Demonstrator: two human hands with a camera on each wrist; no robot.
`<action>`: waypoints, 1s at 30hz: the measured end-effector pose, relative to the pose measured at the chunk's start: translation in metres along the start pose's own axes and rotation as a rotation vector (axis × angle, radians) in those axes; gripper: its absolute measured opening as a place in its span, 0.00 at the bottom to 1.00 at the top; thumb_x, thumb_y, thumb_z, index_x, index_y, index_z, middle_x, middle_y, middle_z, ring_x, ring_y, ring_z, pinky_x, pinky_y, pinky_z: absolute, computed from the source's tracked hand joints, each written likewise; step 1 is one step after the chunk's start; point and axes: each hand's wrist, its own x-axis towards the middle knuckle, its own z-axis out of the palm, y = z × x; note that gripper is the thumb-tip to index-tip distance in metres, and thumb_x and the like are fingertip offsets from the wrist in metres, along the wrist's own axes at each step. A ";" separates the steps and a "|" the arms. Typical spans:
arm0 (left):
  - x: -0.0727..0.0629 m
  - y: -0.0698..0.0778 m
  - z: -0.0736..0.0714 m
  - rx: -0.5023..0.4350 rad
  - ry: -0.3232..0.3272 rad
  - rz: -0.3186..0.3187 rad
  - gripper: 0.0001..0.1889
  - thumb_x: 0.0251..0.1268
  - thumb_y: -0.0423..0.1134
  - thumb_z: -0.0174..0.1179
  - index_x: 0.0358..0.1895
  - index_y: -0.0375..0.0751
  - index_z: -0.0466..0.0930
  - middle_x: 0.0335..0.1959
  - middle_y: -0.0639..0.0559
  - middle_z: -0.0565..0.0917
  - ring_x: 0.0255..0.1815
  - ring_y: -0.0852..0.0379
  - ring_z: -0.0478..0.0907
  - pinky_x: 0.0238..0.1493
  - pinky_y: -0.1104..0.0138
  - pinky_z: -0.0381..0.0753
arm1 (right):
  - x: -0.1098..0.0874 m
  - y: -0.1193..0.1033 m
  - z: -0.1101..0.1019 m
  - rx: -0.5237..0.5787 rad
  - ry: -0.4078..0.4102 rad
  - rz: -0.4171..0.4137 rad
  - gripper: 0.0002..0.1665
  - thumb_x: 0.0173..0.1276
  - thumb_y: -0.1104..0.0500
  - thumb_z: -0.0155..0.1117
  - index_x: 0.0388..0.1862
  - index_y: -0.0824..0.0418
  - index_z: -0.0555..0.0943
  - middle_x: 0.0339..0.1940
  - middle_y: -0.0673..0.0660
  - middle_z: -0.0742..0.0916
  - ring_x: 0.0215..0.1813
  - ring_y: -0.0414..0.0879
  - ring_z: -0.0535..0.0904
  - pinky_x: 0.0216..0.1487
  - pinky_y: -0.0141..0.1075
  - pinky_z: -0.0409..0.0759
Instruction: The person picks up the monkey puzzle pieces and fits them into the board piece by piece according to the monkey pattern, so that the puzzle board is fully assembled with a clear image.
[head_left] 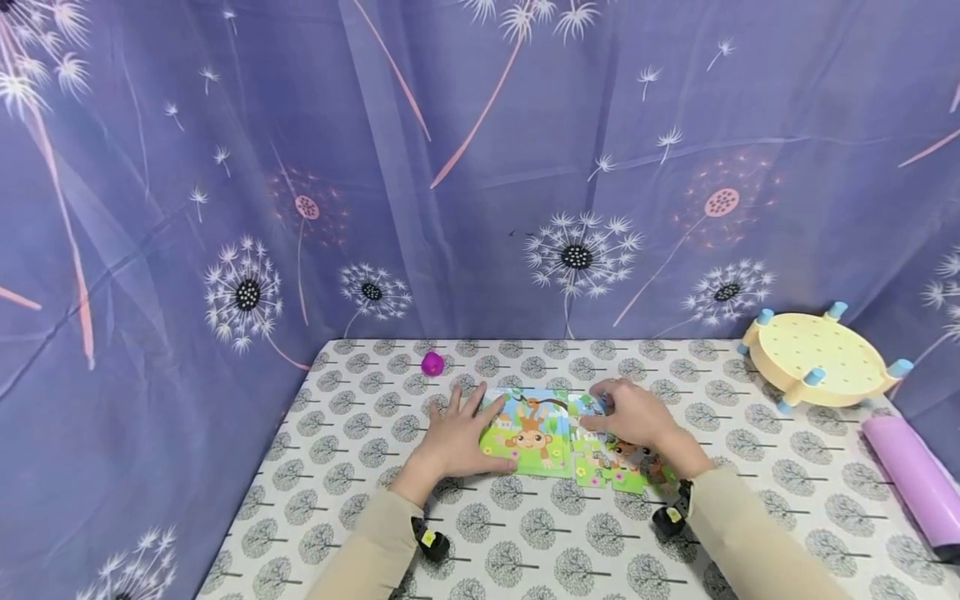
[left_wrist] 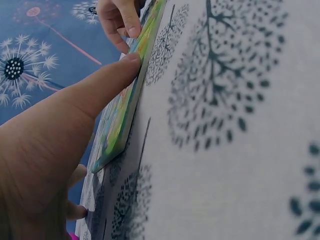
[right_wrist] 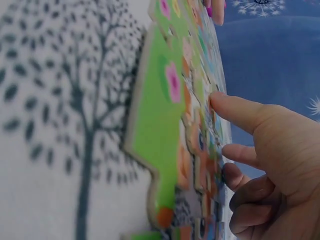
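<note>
A picture puzzle (head_left: 528, 433) with a cartoon monkey lies flat on the tablecloth. My left hand (head_left: 453, 442) is spread at its left side, thumb near the lower edge; in the left wrist view the thumb tip touches the board's rim (left_wrist: 116, 132). Right beside the board are several joined or loosely placed jigsaw pieces (head_left: 590, 471) with an animal picture. My right hand (head_left: 637, 412) reaches over them from the right, thumb and fingertips apart on the pieces. A green piece (right_wrist: 155, 110) with a pink flower shows close in the right wrist view.
A purple object (head_left: 432, 364) sits toward the back left. At the back right stands an upturned yellow stool-like thing (head_left: 819, 357) with blue-tipped legs. Below it lies a pink-purple cylinder (head_left: 911, 483). A dandelion-print curtain (head_left: 480, 208) hangs behind the table.
</note>
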 end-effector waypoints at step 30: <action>-0.003 0.003 0.003 0.060 -0.023 -0.011 0.63 0.46 0.89 0.52 0.85 0.64 0.48 0.87 0.52 0.44 0.83 0.30 0.39 0.69 0.21 0.42 | -0.010 -0.008 0.010 0.122 0.107 0.035 0.31 0.66 0.50 0.78 0.65 0.56 0.78 0.41 0.48 0.88 0.22 0.40 0.77 0.21 0.36 0.75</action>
